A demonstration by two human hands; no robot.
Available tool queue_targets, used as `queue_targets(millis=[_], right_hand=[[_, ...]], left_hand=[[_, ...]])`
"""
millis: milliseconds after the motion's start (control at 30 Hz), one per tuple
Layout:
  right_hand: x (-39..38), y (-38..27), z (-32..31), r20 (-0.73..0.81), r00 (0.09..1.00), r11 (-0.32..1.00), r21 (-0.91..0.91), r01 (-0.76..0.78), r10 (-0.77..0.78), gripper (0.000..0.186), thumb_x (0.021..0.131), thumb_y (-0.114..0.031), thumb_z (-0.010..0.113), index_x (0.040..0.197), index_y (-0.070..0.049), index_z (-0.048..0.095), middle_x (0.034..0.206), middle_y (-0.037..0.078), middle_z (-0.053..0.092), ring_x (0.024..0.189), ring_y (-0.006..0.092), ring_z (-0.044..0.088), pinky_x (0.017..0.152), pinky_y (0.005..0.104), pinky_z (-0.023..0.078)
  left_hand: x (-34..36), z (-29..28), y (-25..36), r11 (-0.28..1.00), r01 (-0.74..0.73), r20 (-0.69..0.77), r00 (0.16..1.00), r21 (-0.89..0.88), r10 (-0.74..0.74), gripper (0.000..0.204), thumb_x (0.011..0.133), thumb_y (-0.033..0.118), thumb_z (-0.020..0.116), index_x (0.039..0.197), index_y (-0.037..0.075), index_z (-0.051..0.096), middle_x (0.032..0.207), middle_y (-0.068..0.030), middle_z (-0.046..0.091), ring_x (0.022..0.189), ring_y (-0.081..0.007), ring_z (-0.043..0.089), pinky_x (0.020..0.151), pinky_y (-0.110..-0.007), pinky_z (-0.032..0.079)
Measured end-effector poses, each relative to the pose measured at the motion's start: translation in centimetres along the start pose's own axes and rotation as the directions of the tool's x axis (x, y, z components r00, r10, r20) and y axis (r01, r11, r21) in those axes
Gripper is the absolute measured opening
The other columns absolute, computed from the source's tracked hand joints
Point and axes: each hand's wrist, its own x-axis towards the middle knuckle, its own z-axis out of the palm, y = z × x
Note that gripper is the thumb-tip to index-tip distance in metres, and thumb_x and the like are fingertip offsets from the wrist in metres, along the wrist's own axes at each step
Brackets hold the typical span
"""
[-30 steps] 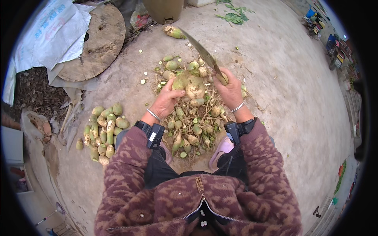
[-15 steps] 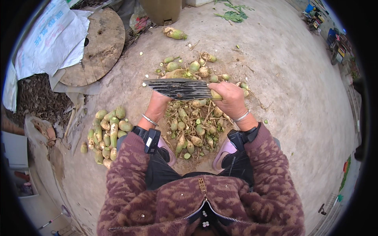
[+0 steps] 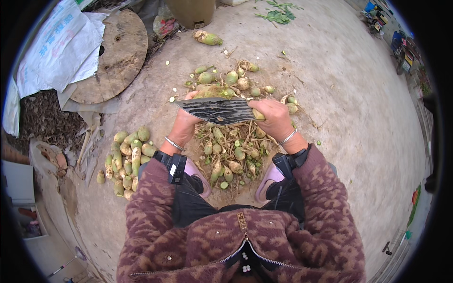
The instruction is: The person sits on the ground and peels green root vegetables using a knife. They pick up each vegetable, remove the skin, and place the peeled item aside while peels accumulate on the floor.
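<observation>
My right hand [image 3: 272, 117] is closed around the short wooden handle of a broad, dark-bladed knife [image 3: 217, 111]. The blade points left, across the front of my left hand [image 3: 187, 118]. Beyond the blade shows a large green radish [image 3: 211, 91] in that left hand; most of its fingers and part of the radish are hidden by the knife. Below the blade, between my feet, lies a heap of radishes with roots and trimmings [image 3: 231, 155]. Several more radishes [image 3: 232, 78] are scattered just past my hands.
To the left is a pile of green-and-white radishes [image 3: 130, 158]. A round wooden disc [image 3: 118, 56] with white sacking [image 3: 59, 42] stands at the upper left. One large radish [image 3: 207, 37] and some green leaves [image 3: 278, 16] lie farther off on the concrete.
The knife has dropped slightly and its blade has tilted, tip higher. My left hand has shifted a little left, and more of the green radish shows beyond the blade.
</observation>
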Motion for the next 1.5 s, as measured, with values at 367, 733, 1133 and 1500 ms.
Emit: queue_targets(millis=[367, 733, 1133, 1500], right_hand=[[-7.0, 8.8, 3.1, 0.293, 0.49, 0.57, -0.478, -0.668, 0.821, 0.022, 0.082, -0.029, 0.065, 0.099, -0.014, 0.066, 0.081, 0.014, 0.068, 0.075, 0.0318, 0.067, 0.065, 0.0432, 0.052], [0.7, -0.7, -0.7, 0.039, 0.951, 0.945, 0.11, -0.309, 0.307, 0.017, 0.079, -0.015, 0.072, 0.093, -0.008, 0.066, 0.086, 0.01, 0.068, 0.073, 0.0235, 0.066, 0.065, 0.0306, 0.052], [1.3, -4.3, 4.1, 0.184, 0.616, 0.279, 0.768, -0.576, 0.766, 0.04, 0.083, -0.021, 0.075, 0.113, -0.001, 0.057, 0.094, 0.004, 0.064, 0.082, 0.0099, 0.06, 0.072, 0.0255, 0.051], [2.7, -5.5, 9.1, 0.138, 0.588, 0.359, 0.675, -0.645, 0.797, 0.047, 0.083, -0.012, 0.073, 0.12, 0.0, 0.047, 0.097, 0.004, 0.058, 0.083, 0.0112, 0.058, 0.07, 0.0253, 0.051]], left_hand=[[-1.6, 1.0, 1.7, 0.964, 0.104, 0.236, 0.971, -0.246, -0.044, 0.081, 0.065, 0.002, 0.072, 0.138, 0.004, 0.037, 0.127, -0.0046, 0.054, 0.119, -0.0161, 0.051, 0.103, -0.03, 0.038], [0.6, -0.3, 0.0, 0.989, 0.072, -0.056, 0.995, -0.131, -0.08, 0.063, 0.08, -0.003, 0.059, 0.138, 0.006, 0.036, 0.118, -0.005, 0.058, 0.102, -0.0124, 0.058, 0.085, -0.03, 0.05], [1.3, 2.2, -0.6, 0.828, 0.12, 0.003, 0.99, -0.548, -0.142, 0.044, 0.092, 0.012, 0.056, 0.133, 0.007, 0.043, 0.127, -0.0071, 0.055, 0.115, -0.0207, 0.055, 0.097, -0.041, 0.047], [2.0, 3.6, -1.5, 0.895, -0.122, -0.146, 0.987, -0.429, 0.064, 0.051, 0.085, 0.003, 0.063, 0.131, 0.006, 0.041, 0.123, -0.0073, 0.054, 0.113, -0.0192, 0.054, 0.099, -0.036, 0.044]])
